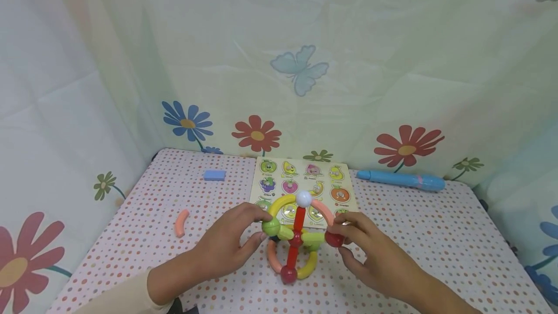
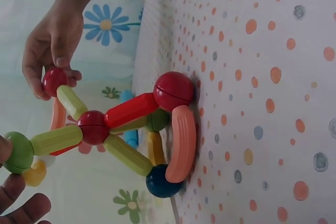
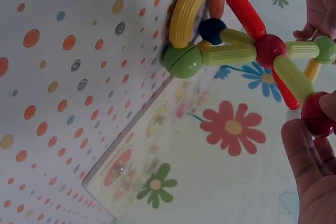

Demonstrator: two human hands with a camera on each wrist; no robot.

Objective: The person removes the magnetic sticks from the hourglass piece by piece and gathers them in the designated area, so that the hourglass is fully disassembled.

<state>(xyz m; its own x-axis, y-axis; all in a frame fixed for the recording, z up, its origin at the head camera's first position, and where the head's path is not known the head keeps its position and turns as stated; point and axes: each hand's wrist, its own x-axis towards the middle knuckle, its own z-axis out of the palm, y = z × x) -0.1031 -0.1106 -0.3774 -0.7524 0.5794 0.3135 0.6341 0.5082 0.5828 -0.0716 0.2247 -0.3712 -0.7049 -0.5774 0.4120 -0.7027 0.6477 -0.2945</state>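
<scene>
A ball-and-stick construction toy point(image 1: 297, 239) stands on the table, its lower ring of curved sticks and balls on the dotted cloth. Straight green and red sticks meet at a red centre ball point(image 2: 94, 127). My left hand point(image 1: 231, 239) pinches the green ball point(image 1: 271, 227) at the upper left, index finger on top and thumb close beneath. On the other side my right hand point(image 1: 370, 251) grips a red ball point(image 3: 317, 114) between thumb and fingers. A white ball point(image 1: 303, 199) tops the upper arch, joining a yellow curved stick point(image 1: 281, 202) and a pink one point(image 1: 321, 211).
Behind the toy lies a fruit puzzle board point(image 1: 301, 171). A loose pink curved stick point(image 1: 181, 223) and a blue block point(image 1: 214, 175) lie to the left. At the back right is a blue pen-shaped object point(image 1: 401, 180). A flowered curtain point(image 1: 244, 62) closes off the back.
</scene>
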